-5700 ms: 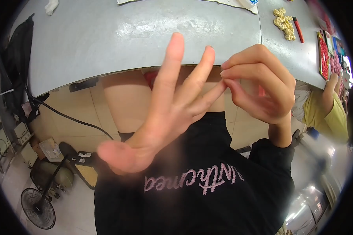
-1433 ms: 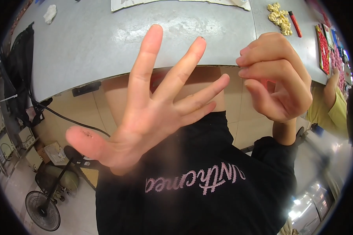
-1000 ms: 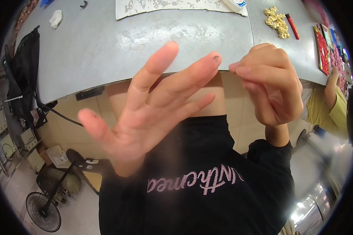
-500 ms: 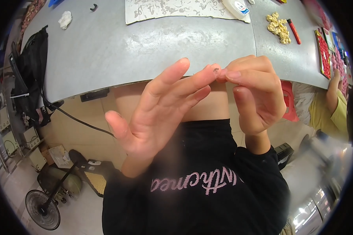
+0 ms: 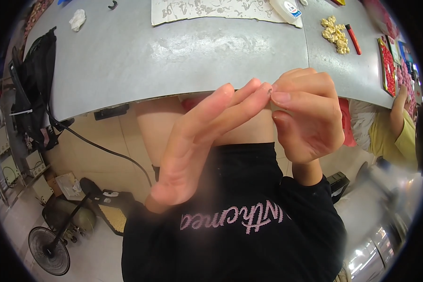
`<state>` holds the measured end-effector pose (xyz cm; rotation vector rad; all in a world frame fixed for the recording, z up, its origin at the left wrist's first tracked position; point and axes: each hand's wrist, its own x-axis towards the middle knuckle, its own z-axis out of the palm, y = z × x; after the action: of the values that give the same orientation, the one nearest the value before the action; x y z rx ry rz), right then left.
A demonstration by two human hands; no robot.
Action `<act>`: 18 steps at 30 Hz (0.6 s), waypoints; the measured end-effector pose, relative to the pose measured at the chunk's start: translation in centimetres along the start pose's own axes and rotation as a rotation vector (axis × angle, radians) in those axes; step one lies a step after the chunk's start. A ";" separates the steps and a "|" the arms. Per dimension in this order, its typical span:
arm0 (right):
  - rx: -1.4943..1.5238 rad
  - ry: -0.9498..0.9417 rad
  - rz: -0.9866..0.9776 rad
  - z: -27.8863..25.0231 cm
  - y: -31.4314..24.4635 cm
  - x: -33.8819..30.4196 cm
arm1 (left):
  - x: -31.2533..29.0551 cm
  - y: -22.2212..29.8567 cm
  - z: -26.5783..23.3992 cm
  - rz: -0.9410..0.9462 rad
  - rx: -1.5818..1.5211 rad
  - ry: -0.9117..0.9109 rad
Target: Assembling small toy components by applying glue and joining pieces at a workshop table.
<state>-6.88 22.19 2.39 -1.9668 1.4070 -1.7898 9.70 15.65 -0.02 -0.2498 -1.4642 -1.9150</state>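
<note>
My left hand (image 5: 188,141) is raised over my lap at the table's front edge, palm showing, with its fingers stretched out. On the tip of one of its long fingers sits a tiny dark grey speck (image 5: 270,91); whether it is a mark or a small loose piece I cannot tell. My right hand (image 5: 312,113) is closed, its curled fingers meeting that same fingertip from the right. Whatever may lie between the right fingers is hidden or too small to name.
A grey table (image 5: 113,61) spans the far side. On it lie a white board with grey shapes (image 5: 211,11), a clear bottle (image 5: 285,9), cream scrunchies (image 5: 334,35), a red pen (image 5: 353,39) and crumpled tissue (image 5: 77,20). Another person's arm (image 5: 398,113) shows at right.
My left hand has turned more edge-on, its thumb dropping out of sight, and its fingertip has shifted right and slightly down. My right hand stays closed against that fingertip.
</note>
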 end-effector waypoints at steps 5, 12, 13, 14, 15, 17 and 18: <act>0.012 0.003 0.009 0.0 -0.1 0.0 | -0.1 -0.1 -0.4 -0.020 -0.017 0.001; 0.112 0.008 0.061 0.2 -0.3 -0.1 | -0.3 -0.5 -0.4 -0.019 -0.358 0.037; 0.130 0.020 0.070 0.3 -0.3 -0.2 | -0.4 -0.6 -0.4 -0.017 -0.415 0.040; 0.147 0.033 0.080 0.3 -0.4 -0.2 | -0.4 -0.7 -0.4 -0.015 -0.471 0.043; 0.148 0.033 0.080 0.4 -0.4 -0.1 | -0.4 -0.6 -0.3 -0.016 -0.471 0.044; 0.158 0.041 0.085 0.5 -0.5 0.1 | -0.2 -0.3 0.0 -0.021 -0.607 0.086; 0.158 0.041 0.085 0.6 -0.5 0.1 | -0.2 -0.3 0.1 -0.021 -0.607 0.086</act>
<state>-6.11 22.14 2.57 -1.7758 1.2966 -1.8516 9.63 15.86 -0.35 -0.4203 -0.7989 -2.3152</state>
